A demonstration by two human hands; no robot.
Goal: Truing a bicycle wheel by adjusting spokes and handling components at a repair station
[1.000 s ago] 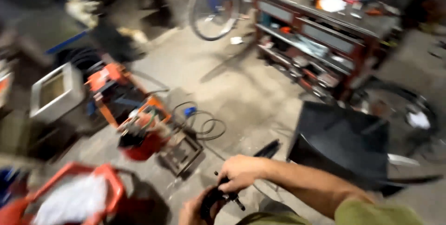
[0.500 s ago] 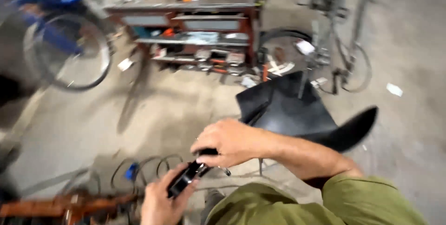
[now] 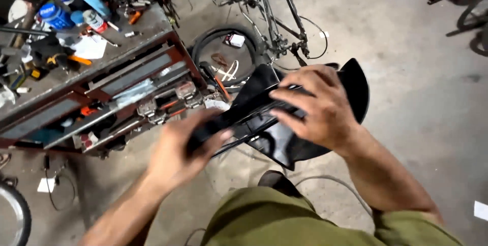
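Both hands now sit higher on the black bar-shaped part (image 3: 244, 116). Left hand (image 3: 178, 157) grips its near end; right hand (image 3: 317, 106) clamps the far end, above the black saddle (image 3: 351, 83).

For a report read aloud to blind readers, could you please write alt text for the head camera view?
Two bare hands, left hand and right hand, grip a long black object above a concrete floor. Under them stands a black mudguard-like piece; to the left is a cluttered workbench with tool shelves, and a bicycle stands beyond.
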